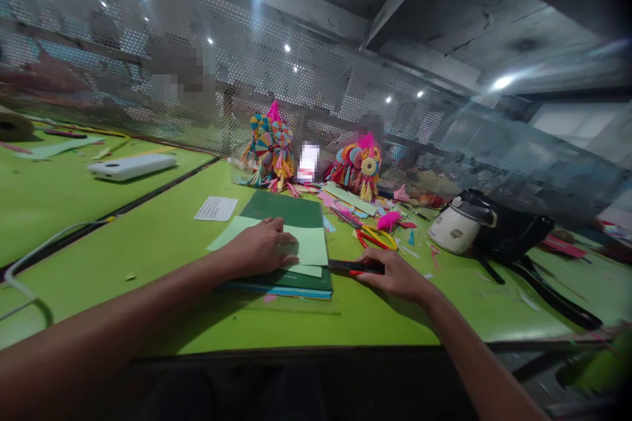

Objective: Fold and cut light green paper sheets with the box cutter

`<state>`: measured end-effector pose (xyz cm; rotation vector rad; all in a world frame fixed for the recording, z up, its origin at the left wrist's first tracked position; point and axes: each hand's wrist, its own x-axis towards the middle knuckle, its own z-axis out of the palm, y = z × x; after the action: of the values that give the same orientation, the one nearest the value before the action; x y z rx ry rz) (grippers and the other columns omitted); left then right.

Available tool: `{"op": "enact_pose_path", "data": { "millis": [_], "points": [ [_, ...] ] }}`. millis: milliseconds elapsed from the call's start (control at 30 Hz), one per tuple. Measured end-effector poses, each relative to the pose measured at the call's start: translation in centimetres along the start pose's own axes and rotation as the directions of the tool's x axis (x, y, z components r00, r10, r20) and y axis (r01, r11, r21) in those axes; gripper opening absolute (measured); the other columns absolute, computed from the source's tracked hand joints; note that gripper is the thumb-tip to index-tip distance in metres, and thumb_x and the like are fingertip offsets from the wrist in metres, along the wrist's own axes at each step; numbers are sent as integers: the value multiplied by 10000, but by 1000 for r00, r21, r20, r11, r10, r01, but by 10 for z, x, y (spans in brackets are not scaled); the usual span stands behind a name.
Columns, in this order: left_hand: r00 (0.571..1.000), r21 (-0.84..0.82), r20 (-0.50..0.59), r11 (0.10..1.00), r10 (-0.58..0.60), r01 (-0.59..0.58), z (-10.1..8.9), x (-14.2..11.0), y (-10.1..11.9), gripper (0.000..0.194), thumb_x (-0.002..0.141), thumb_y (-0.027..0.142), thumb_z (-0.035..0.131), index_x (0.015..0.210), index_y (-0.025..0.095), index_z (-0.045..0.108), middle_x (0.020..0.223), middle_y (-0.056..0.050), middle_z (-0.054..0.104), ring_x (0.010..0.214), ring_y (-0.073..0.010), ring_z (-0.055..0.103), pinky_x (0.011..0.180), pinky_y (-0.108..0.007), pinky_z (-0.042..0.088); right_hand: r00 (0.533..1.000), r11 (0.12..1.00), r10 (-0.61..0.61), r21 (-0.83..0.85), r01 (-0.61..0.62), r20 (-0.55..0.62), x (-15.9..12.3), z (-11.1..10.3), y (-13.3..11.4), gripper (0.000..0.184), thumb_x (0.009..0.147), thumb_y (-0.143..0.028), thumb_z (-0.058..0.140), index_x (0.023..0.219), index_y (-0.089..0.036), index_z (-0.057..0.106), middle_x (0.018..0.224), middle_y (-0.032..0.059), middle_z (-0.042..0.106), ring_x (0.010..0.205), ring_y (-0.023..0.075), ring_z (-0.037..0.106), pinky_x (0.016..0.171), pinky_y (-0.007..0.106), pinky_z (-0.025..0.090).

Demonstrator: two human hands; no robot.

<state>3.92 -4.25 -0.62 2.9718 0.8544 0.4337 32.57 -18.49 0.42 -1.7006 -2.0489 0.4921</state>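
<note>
My left hand (269,246) lies spread on a sheet of light green paper (311,244) and presses it down, with a ring on one finger. Beneath that sheet is a stack with a dark green sheet (291,205) on top and blue edges showing below. My right hand (392,271) is wrapped round a black and red utility knife (348,267), held low over the table. Its front end points left and meets the right edge of the light green paper. Whether the blade is inside a fold there, I cannot make out.
Red and yellow scissors (378,238) lie beyond my right hand among paper scraps. Tasselled paper ornaments (271,144) stand at the back by a mesh screen. A white and black container (457,223) and a black bag (513,230) are at right, a white power bank (133,167) at left.
</note>
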Motion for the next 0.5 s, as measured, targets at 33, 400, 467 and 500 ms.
{"op": "enact_pose_path", "data": {
  "millis": [33, 400, 467, 500],
  "points": [
    [1000, 0, 0, 1000, 2, -2, 0, 0, 0, 367, 842, 503, 568, 1117, 278, 662, 935, -83, 540, 899, -279, 557, 793, -378, 444, 1000, 1000, -8, 4, 8, 4, 2, 1, -1, 189, 794, -282, 649, 941, -164, 669, 846, 39, 670, 763, 172, 588, 681, 268, 418],
    [1000, 9, 9, 1000, 3, -3, -3, -1, 2, 366, 840, 500, 583, 1113, 271, 665, 929, -81, 528, 871, -271, 561, 778, -372, 439, 999, 1000, 22, -18, -21, 41, -4, -2, -1, 206, 805, -324, 645, 946, -177, 675, 830, 28, 667, 740, 169, 577, 656, 270, 409],
    [1000, 5, 4, 1000, 2, -2, -3, -1, 3, 369, 839, 498, 586, 1114, 266, 667, 924, -81, 532, 871, -268, 561, 782, -367, 438, 999, 1000, 10, -18, -10, 41, 1, 0, -4, 187, 799, -298, 648, 938, -175, 673, 824, 27, 668, 744, 167, 583, 658, 266, 412],
    [1000, 2, 2, 1000, -1, 1, -3, -1, 3, 373, 836, 500, 590, 1113, 263, 668, 924, -82, 534, 869, -267, 561, 784, -365, 437, 999, 1000, 2, -17, -1, 38, 3, 1, -5, 181, 795, -286, 651, 934, -173, 672, 831, 29, 671, 753, 167, 587, 669, 266, 416]
  ]
}}
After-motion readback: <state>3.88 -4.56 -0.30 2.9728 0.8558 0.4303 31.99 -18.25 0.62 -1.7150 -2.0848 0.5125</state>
